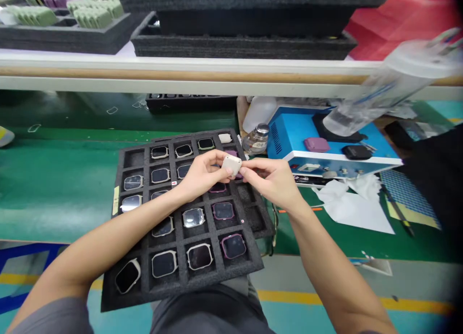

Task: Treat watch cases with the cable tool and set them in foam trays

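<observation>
My left hand [204, 175] pinches a small cream watch case [232, 165], a rounded square with small dark holes near its edge. At the case's right side, the thumb and fingertips of my right hand [273, 180] are closed on its edge. Both hands are above a black foam tray [181, 286] of square pockets. Dark-faced watch heads with cream, green or purple rims lie in most of them, such as a purple-rimmed watch head [233, 246] and a cream-rimmed one [199, 256]. My left forearm hides some pockets.
A second foam tray [265, 226] lies underneath, jutting out to the right. Beyond it stand a glass bottle [257, 139] and a blue machine [289, 131] carrying a clear plastic cup [347, 117]. White tissue [356, 206] lies at right. A shelf edge [202, 86] crosses above the green bench [72, 180].
</observation>
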The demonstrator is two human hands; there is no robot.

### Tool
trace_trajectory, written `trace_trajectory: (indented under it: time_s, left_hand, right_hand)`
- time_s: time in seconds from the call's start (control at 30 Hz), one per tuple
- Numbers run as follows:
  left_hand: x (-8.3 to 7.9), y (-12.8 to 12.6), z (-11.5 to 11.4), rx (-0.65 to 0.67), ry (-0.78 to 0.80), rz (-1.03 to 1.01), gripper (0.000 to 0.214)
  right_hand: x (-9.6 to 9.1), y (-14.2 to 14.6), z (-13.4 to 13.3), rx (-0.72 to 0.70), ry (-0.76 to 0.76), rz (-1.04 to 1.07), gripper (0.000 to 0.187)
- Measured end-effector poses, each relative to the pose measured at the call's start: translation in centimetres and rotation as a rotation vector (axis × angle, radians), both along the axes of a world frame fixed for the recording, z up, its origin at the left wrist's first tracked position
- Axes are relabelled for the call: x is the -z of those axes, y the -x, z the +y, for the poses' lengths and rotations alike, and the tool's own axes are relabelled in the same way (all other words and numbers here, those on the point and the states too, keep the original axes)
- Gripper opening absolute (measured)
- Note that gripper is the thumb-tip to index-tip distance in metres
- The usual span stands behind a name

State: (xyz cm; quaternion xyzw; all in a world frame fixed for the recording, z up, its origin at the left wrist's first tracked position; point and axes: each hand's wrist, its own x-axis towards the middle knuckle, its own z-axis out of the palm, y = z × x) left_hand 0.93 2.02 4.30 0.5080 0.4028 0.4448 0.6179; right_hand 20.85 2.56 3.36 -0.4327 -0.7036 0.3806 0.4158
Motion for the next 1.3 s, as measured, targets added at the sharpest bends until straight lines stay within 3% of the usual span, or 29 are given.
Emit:
trace_trajectory:
  time_s: [0.27, 0.43, 0.6, 0.77, 1.0, 1.17, 1.3]
  left_hand:
    - [0.1, 0.8, 0.3, -0.047, -0.035, 0.025, 0.036]
    - [0.5, 0.9, 0.5, -0.036, -0.072, 0.060, 0.032]
    - [1.1, 0.2, 0.2, -0.062, -0.073, 0.113, 0.029]
    - [1.1, 0.0, 0.3, -0.126, -0.026, 0.119, 0.027]
    - [1.0, 0.4, 0.7, -0.173, 0.052, -0.053, 0.034]
    - [1.2, 0.5, 1.0, -0.266, 0.066, -0.147, 0.028]
    - [1.3, 0.5, 1.0, -0.268, 0.076, -0.167, 0.027]
  right_hand:
    - [-0.4, 0.9, 0.5, 0.031, 0.013, -0.055, 0.023]
    - [-0.7, 1.3, 0.7, 0.036, 0.106, -0.074, 0.020]
    - [-0.4, 1.0, 0.2, 0.163, 0.152, -0.109, 0.017]
    - [0.8, -1.7, -0.3, 0.324, 0.201, -0.175, 0.018]
    - [1.3, -2.9, -1.2, 0.143, 0.230, -0.388, 0.021]
    - [0.0, -1.1, -1.3, -0.012, 0.176, -0.439, 0.022]
    - [-1.3, 0.1, -1.1, -0.119, 0.119, -0.575, 0.022]
